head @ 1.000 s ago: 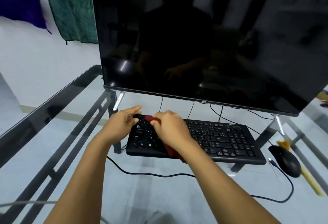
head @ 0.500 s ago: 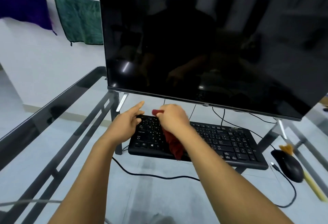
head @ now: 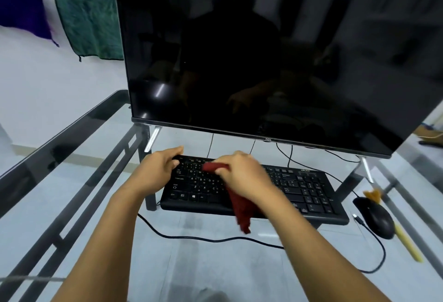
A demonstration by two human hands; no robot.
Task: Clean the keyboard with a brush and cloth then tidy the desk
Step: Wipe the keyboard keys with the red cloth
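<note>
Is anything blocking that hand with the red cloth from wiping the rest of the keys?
Nothing visible. The right hand holds the red cloth on the keyboard, left of centre; the keys further right lie bare. The mouse sits beyond its end.

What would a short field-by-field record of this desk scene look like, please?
Left hand: rests on the left end of the keyboard
Right hand: grips red cloth over the keys
Brush: lies on glass desk, just right of mouse
Monitor: dark, behind keyboard
Wall rail: green cloth and purple cloth hanging
</note>
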